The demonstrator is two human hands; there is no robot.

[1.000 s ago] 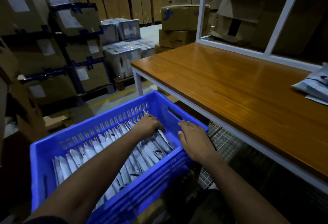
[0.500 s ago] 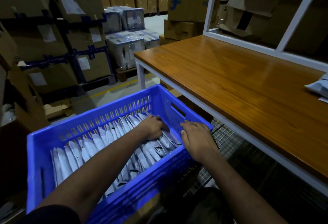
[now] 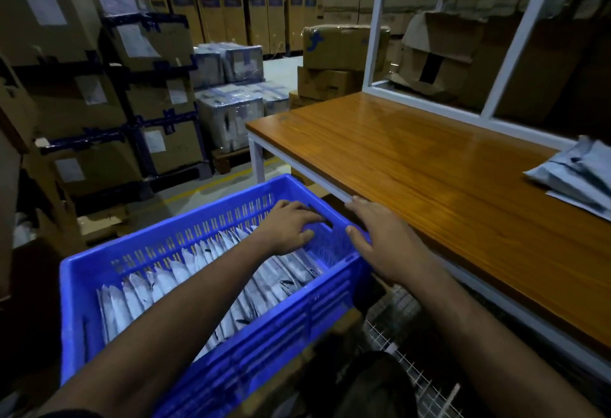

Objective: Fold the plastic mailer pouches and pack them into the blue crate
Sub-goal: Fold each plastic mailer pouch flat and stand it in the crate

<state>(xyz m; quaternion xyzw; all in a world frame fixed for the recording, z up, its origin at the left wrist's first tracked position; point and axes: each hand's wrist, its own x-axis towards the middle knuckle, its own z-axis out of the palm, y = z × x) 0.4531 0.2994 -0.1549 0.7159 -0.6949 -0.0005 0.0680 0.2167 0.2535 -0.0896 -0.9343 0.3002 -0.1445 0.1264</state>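
The step in hand looked like settling the last folded mailer pouches (image 3: 211, 272) at the table end of the blue crate (image 3: 99, 285), where they stood on edge in a long row; to do it well, the row probably wanted pressing toward the far end so the pouches stayed upright and room was left, before reaching for the unfolded pouches (image 3: 575, 176) lying on the wooden table (image 3: 413, 166) to the right. The left hand (image 3: 291, 227) lay inside the crate at its end wall, fingers bent over the handle slot; whether it gripped the wall or only rested there, I could not tell. The right hand (image 3: 380, 242) was released, fingers straight, over the crate's corner, its thumb at the rim. Against the frame half a second before, the left hand had moved off the pouches up to the end wall; the right had lifted and spread toward the table edge; the camera had swung right, showing more of the waiting pile.
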